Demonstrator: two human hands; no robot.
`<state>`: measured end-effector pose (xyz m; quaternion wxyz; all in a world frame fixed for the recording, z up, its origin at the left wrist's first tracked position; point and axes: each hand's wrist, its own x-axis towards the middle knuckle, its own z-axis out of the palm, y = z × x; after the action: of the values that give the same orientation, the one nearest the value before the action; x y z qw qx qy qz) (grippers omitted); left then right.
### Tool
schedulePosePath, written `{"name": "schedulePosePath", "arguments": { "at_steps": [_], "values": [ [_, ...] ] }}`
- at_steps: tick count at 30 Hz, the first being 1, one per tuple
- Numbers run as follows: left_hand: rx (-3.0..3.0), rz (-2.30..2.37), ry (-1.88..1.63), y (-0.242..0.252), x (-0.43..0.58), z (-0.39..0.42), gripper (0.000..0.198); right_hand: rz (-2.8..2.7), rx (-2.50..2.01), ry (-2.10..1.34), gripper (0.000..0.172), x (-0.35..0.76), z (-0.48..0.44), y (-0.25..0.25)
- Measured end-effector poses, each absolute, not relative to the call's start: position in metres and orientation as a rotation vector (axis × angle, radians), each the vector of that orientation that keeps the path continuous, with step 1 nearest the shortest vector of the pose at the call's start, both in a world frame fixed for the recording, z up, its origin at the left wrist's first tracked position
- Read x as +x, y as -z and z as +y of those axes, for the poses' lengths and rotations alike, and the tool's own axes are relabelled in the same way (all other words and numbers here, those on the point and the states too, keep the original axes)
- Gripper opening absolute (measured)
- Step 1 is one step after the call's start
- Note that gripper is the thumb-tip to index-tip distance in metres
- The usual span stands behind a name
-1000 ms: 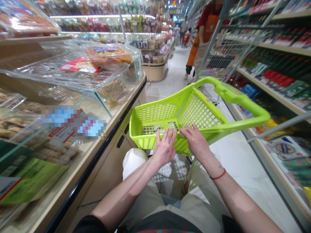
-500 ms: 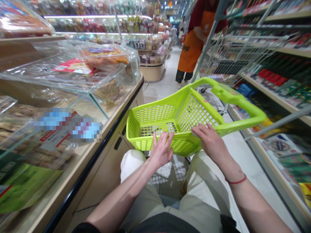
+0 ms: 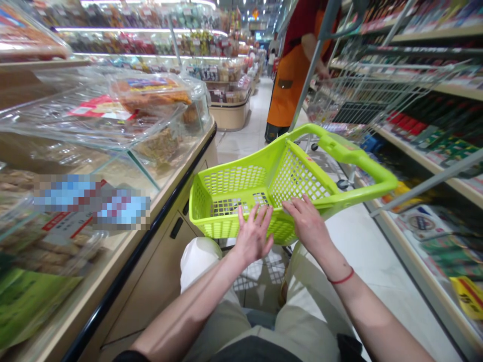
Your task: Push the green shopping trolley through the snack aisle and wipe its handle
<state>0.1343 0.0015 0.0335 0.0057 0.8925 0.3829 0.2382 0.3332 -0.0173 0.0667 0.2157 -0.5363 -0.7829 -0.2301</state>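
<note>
Head view: packaged snacks (image 3: 151,93) lie on show under clear lids on the tabletop (image 3: 121,256) at left; our open left hand (image 3: 254,236) and open right hand (image 3: 307,226) spread at the near rim of a lime-green shopping basket (image 3: 298,176), apparently steadying it, beside a stocked shelf (image 3: 433,168) at right.

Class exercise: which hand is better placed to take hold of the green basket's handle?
Right, probably. The right hand is open just beside the side of the green basket, closer to the handle. The left hand is open further away, over the basket's near end.
</note>
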Motion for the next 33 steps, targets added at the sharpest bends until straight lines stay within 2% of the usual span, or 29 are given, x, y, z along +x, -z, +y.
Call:
{"name": "schedulePosePath", "arguments": {
  "at_steps": [7, 17, 24, 33],
  "values": [
    [2.710, 1.191, -0.785, -0.032, 0.135, 0.004, 0.071, -2.190, -1.389, 0.660, 0.043, 0.351, -0.025, -0.065],
    [2.655, 1.159, -0.819, -0.036, 0.134, 0.004, 0.070, -2.024, -1.504, 0.690, 0.056, 0.391, -0.040, -0.076],
    [2.629, 1.160, -0.805, -0.035, 0.132, 0.005, 0.069, -2.110, -1.419, 0.659, 0.055, 0.356, -0.027, -0.059],
    [2.631, 1.142, -0.781, -0.034, 0.132, 0.007, 0.070, -1.973, -1.589, 0.634, 0.057, 0.395, -0.046, -0.084]
  ]
}}
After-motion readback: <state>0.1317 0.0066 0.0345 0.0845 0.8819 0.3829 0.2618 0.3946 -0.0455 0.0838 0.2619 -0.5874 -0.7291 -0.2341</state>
